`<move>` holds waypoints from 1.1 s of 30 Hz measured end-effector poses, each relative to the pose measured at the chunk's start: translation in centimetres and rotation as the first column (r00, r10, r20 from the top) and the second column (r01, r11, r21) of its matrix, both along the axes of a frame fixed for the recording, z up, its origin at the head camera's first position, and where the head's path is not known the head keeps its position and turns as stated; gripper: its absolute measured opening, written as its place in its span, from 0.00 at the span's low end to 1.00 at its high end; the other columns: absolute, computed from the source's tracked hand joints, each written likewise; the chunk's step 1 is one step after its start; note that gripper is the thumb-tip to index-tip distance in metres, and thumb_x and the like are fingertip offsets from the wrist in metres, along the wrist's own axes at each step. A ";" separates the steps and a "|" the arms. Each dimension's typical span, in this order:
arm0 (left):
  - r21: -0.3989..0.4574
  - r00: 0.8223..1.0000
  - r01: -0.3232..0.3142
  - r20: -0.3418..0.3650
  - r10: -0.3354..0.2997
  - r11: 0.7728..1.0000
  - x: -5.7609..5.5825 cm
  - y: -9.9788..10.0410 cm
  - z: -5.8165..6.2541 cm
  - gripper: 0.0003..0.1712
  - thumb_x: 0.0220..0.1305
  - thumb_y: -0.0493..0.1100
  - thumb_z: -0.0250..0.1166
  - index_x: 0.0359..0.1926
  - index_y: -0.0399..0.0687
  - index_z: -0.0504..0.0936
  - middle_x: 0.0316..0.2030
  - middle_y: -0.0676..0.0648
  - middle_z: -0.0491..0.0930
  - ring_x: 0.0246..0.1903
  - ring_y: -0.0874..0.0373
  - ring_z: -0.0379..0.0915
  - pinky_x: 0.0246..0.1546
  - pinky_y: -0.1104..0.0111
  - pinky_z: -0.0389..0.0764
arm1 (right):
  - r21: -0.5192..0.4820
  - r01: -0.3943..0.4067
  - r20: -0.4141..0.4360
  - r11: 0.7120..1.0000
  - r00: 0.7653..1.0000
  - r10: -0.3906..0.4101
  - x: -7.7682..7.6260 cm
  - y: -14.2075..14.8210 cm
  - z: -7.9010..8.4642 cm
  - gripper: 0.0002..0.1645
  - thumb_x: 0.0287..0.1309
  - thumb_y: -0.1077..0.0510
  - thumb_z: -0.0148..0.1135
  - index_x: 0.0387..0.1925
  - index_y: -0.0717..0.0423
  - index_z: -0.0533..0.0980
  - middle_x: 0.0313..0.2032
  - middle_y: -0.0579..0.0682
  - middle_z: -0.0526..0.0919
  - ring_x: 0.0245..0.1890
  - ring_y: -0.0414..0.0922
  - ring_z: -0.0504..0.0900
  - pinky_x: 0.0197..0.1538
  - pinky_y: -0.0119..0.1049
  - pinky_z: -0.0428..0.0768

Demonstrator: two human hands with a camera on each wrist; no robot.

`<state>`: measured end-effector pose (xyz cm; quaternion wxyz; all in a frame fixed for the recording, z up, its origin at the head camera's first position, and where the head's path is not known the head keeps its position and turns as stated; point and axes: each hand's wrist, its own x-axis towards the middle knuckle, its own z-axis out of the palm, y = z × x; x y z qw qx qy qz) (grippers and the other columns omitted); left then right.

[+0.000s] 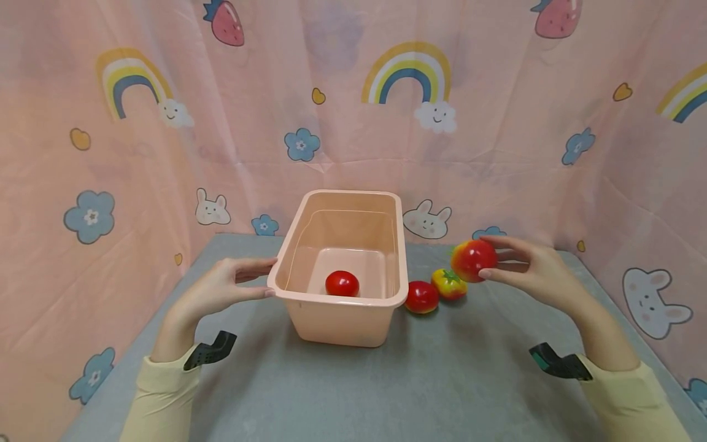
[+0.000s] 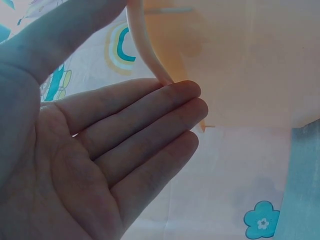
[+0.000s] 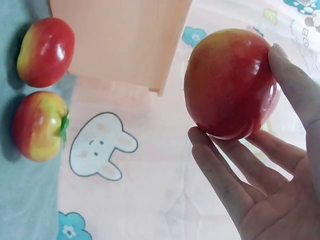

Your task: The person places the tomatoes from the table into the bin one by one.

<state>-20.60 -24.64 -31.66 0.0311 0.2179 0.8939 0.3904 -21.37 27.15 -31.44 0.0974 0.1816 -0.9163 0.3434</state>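
Your right hand (image 1: 527, 273) grasps a glossy round fruit (image 1: 474, 261) between thumb and fingers, raised off the table (image 1: 442, 380), at three o'clock from the bin; its smooth skin is deep red, blending into yellow along one side. Your left hand (image 1: 221, 285), fingers extended and unclenched, touches the peach bin (image 1: 338, 322) along its rim at nine o'clock. Smooth and plastic-looking, it is a deep, rounded rectangle. Inside, toward six o'clock, lies a shiny red fruit (image 1: 342, 283). On the matte grey tabletop, at four o'clock from the bin, sits a red-and-yellow fruit (image 1: 421, 298); at two o'clock from that, a green-topped fruit (image 1: 450, 285) shows yellow and red.
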 end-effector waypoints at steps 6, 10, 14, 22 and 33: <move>-0.002 1.000 0.002 -0.002 -0.002 1.000 0.0 0.0 0.0 0.39 0.51 0.58 0.71 0.63 0.50 0.73 0.60 0.50 0.75 0.60 0.52 0.71 0.58 0.55 0.74 | -0.012 0.000 0.023 1.000 1.000 0.000 -0.3 -0.9 0.5 0.36 0.53 0.48 0.69 0.64 0.48 0.69 0.55 0.57 0.78 0.49 0.58 0.81 0.39 0.38 0.86; -0.007 1.000 0.001 -0.005 -0.001 1.000 0.0 0.0 0.0 0.40 0.51 0.58 0.71 0.63 0.51 0.73 0.60 0.50 0.75 0.60 0.53 0.72 0.58 0.55 0.75 | -0.014 -0.016 0.037 1.000 0.999 0.017 -0.6 -1.5 1.0 0.38 0.53 0.48 0.69 0.65 0.48 0.68 0.56 0.58 0.77 0.50 0.58 0.80 0.40 0.41 0.86; -0.004 1.000 0.004 -0.003 -0.004 1.000 0.0 0.0 0.0 0.40 0.51 0.58 0.71 0.64 0.51 0.72 0.60 0.50 0.74 0.60 0.53 0.71 0.58 0.55 0.75 | -0.006 -0.031 0.048 1.000 0.998 0.031 -1.0 -2.1 1.4 0.39 0.53 0.46 0.69 0.66 0.48 0.67 0.58 0.58 0.75 0.51 0.58 0.79 0.41 0.42 0.85; -0.001 1.000 0.001 -0.003 -0.001 1.000 0.0 0.1 0.0 0.40 0.51 0.58 0.71 0.64 0.51 0.72 0.60 0.51 0.75 0.60 0.53 0.71 0.59 0.55 0.74 | 0.026 -0.065 0.004 0.998 0.998 0.065 -1.6 -3.5 2.4 0.39 0.53 0.45 0.69 0.65 0.48 0.68 0.57 0.58 0.76 0.50 0.57 0.81 0.42 0.42 0.85; -0.007 1.000 0.000 -0.001 0.000 1.000 -0.1 0.0 -0.1 0.39 0.52 0.58 0.71 0.63 0.51 0.73 0.60 0.51 0.74 0.60 0.53 0.71 0.58 0.55 0.74 | 0.043 -0.091 -0.011 0.995 0.996 0.092 -2.6 -5.4 3.6 0.38 0.51 0.46 0.70 0.63 0.49 0.70 0.55 0.56 0.78 0.50 0.55 0.81 0.43 0.44 0.85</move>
